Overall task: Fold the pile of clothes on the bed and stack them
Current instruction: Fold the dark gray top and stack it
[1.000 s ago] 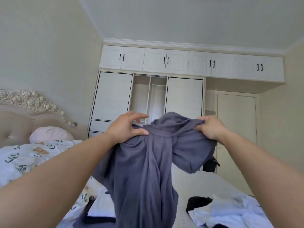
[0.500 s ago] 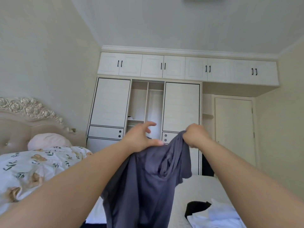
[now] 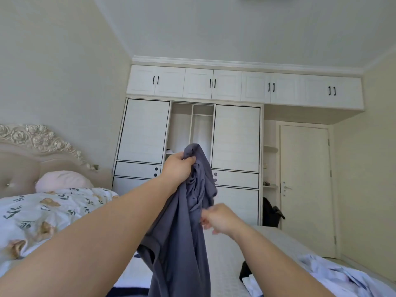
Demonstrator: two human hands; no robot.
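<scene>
My left hand [image 3: 177, 168] is shut on the bunched top of a grey-purple garment [image 3: 182, 243] and holds it up in front of me; the cloth hangs down past the bottom of the view. My right hand [image 3: 220, 218] is lower, at the garment's right edge, blurred, with its fingers loosely apart and the fingertips at the fabric. More clothes lie on the bed [image 3: 270, 239]: a crumpled light blue-white pile [image 3: 334, 275] at the lower right, a black piece [image 3: 246, 273] beside it, and a white piece [image 3: 132, 279] behind the hanging garment.
A floral duvet [image 3: 53, 211] and a pink pillow [image 3: 62, 181] cover the bed's left side below an ornate headboard [image 3: 32, 138]. A white wardrobe [image 3: 235, 138] with an open middle bay fills the far wall. A closed door [image 3: 306, 185] and a black bag [image 3: 272, 213] are at the right.
My left hand has closed on the garment's top and lifted it. My right hand has left the top and dropped down to the garment's right edge. The view has tilted slightly up.
</scene>
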